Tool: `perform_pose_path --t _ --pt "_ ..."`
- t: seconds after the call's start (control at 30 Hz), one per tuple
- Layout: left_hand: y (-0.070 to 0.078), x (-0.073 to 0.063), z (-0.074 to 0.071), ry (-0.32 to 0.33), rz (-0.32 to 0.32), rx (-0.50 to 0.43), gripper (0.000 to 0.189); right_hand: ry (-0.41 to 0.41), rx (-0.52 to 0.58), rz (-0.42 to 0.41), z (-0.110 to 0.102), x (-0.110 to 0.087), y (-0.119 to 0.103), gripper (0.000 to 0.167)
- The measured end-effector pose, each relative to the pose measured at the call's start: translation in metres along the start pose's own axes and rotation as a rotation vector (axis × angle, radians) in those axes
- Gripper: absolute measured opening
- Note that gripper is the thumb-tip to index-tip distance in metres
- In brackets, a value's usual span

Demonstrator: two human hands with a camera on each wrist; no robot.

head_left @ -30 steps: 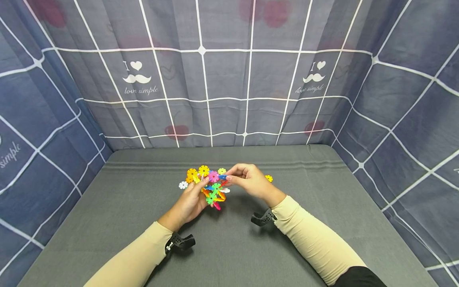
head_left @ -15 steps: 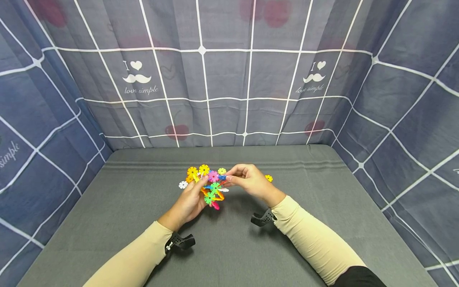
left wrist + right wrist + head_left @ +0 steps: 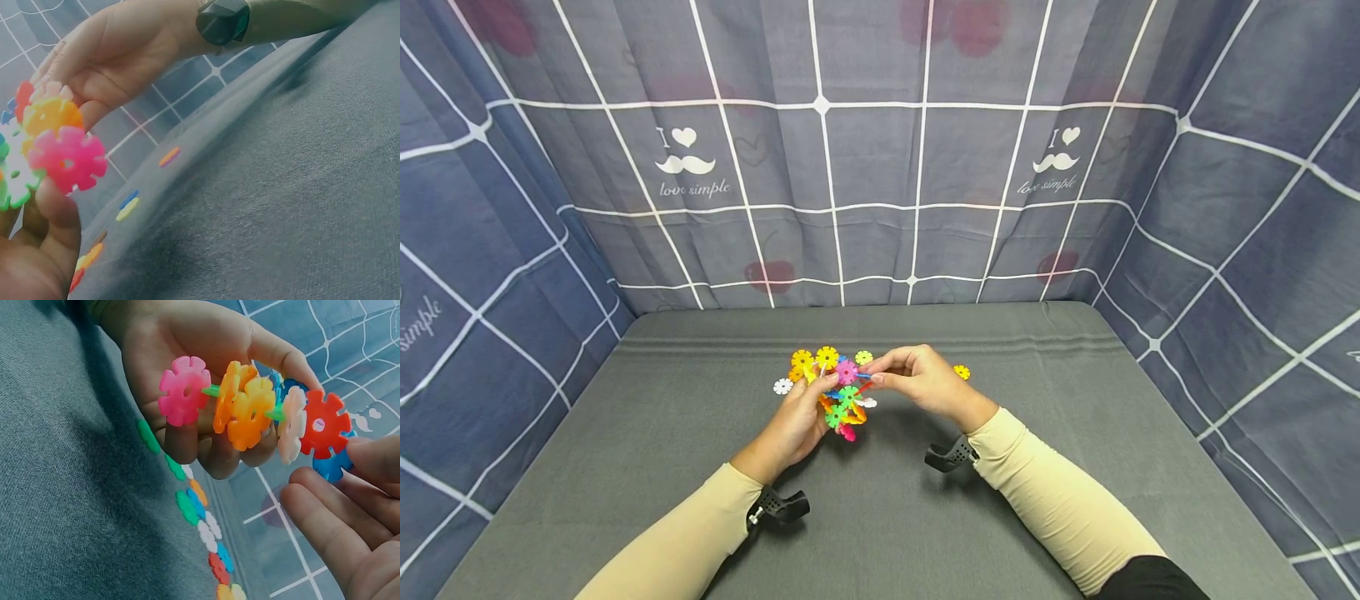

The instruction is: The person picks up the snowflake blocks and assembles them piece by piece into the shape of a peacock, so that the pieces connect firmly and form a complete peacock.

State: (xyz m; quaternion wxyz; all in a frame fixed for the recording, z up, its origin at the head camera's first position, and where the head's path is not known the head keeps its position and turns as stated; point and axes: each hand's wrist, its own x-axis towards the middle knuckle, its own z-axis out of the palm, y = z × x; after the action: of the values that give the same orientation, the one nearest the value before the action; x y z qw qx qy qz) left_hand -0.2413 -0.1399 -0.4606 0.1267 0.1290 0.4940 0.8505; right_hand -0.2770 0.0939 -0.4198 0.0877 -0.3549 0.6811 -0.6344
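Observation:
My left hand (image 3: pixel 795 427) grips a colourful cluster of interlocked snowflake discs. Its thumb lies over the upper part, beside a pink disc (image 3: pixel 847 372). Green discs (image 3: pixel 848 397) hang below, along with orange, white and red-pink ones. At the cluster's right side my right hand (image 3: pixel 928 382) pinches a blue disc (image 3: pixel 331 465) between thumb and fingers. That blue disc touches a red disc (image 3: pixel 319 425) in the right wrist view, where orange discs (image 3: pixel 252 415) and another pink disc (image 3: pixel 185 392) also show. Left fingers behind the cluster are partly hidden in the head view.
Loose snowflake discs lie on the grey cloth-covered table (image 3: pixel 1037 500): a white disc (image 3: pixel 783 387) to the left, a pale yellow disc (image 3: pixel 864 357) behind the cluster, a yellow disc (image 3: pixel 962 372) beyond my right hand. A checked curtain (image 3: pixel 880 167) encloses the back and sides.
The blue disc at my right fingertips now appears more edge-on. The cluster's lower end has swung slightly left. Both forearms have barely moved.

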Motion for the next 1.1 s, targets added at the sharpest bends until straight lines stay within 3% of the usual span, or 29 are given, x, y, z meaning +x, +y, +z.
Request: perform_pose_path --t 0.4,0.57,0.77,1.0,1.1 --pt "0.000 -0.001 0.002 0.107 0.020 0.068 0.028 -0.032 0.118 0.053 0.000 -0.001 0.002 0.015" --pt "0.001 -0.003 0.004 0.112 0.050 0.077 0.032 -0.028 0.156 0.068 0.001 -0.001 0.001 0.016" --pt "0.001 -0.002 0.002 0.108 0.060 0.088 0.018 -0.038 0.146 0.060 0.007 0.000 0.001 0.016" --pt "0.001 -0.002 0.004 0.192 0.058 0.013 0.013 0.039 0.078 0.093 0.018 -0.001 0.001 0.017" --pt "0.001 -0.002 0.005 0.197 0.065 0.014 0.013 0.065 0.092 0.101 0.022 -0.002 0.002 0.019"
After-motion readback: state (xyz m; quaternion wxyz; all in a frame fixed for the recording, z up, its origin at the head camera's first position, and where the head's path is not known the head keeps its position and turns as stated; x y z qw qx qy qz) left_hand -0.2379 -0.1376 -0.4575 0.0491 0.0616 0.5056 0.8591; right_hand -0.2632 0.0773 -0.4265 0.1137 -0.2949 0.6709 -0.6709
